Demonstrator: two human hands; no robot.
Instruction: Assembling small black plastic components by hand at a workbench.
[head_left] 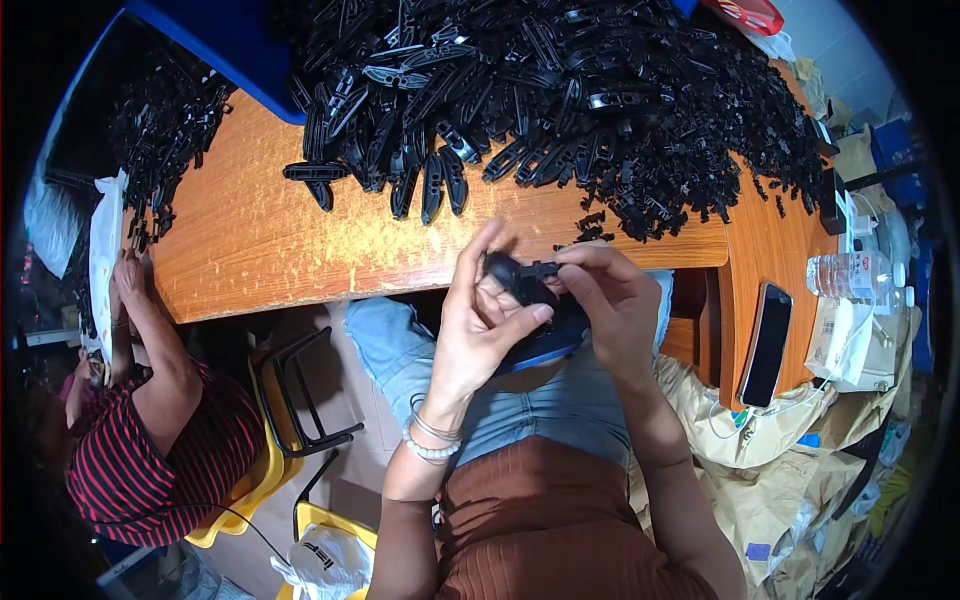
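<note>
Just off the table's front edge, above my lap, my left hand point(474, 335) holds a dark, elongated black plastic part point(516, 282), blurred in places. Its thumb presses the part's near end while the index finger points up. From the other side, my right hand point(618, 305) pinches a small black plastic piece point(542, 269) between thumb and index finger. That piece touches or overlaps the larger part; I cannot tell whether they are joined. Beyond my hands, a heap of long black plastic parts point(440, 90) covers the back of the table, with smaller black pieces point(670, 175) to its right.
A phone point(767, 345) and a clear plastic bottle point(850, 277) lie on the wooden table point(290, 245) at right. A blue bin point(215, 45) stands at back left. A co-worker in a striped top point(165, 450) sits at left, near a black chair frame point(305, 395). Brown paper point(720, 490) lies at lower right.
</note>
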